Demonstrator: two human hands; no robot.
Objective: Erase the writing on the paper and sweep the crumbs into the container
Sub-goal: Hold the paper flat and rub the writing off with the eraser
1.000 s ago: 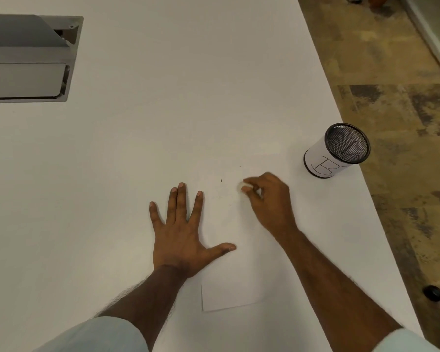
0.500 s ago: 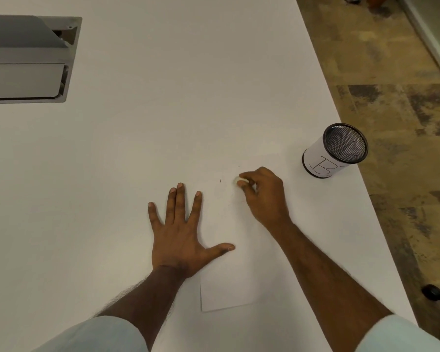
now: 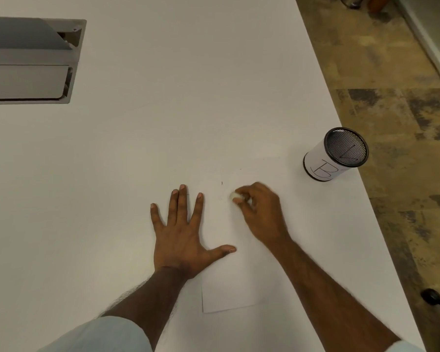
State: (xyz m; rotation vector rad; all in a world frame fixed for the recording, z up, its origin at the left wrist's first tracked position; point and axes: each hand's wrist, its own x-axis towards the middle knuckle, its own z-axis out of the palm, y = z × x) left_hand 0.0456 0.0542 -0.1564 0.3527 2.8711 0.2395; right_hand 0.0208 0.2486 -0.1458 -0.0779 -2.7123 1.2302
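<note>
A person seen from above; the left forearm (image 3: pixel 148 293) and right forearm (image 3: pixel 323 283) are uncovered, with fine hair along both; the left hand (image 3: pixel 181 240) shows short, trimmed fingernails; the right hand (image 3: pixel 262 214) is slightly blurred; the left sleeve (image 3: pixel 104 336) is pale blue-white cloth; the right sleeve (image 3: pixel 404 348), barely in view, seems to match.

The only sign that can be read is a large capital B, hand-drawn in thin dark outline on the white wrap (image 3: pixel 321 168) around the wall of the black mesh container (image 3: pixel 313 154), on the side turned toward the person. Left of the container, on the sheet of paper (image 3: pixel 226 293), a short dark stroke (image 3: pixel 222 183) shows, too small to read as any letter. No brand, number or printed label can be made out elsewhere around the container.
</note>
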